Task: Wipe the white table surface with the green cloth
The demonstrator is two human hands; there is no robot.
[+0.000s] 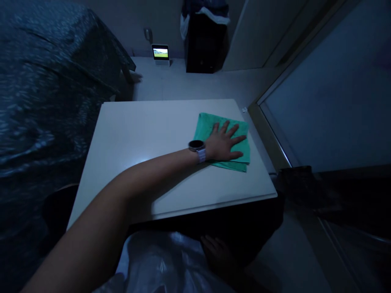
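My left hand (222,143) lies flat, palm down and fingers spread, on a folded green cloth (203,124). The cloth rests on the right part of a white tabletop (137,130), close to its right edge. A dark-faced watch (196,145) with a pale band is on my left wrist, and the forearm stretches across the table from the lower left. Below the table's near edge, my right hand (216,251) rests in shadow by my lap, its fingers stretched out and nothing visible in them.
A patterned dark cover (55,81) drapes over something large at the left. Beyond the table, a small lit screen (161,53) and a black cabinet (204,44) with cloth on top stand on the pale floor (174,85). A framed panel (330,93) rises at the right.
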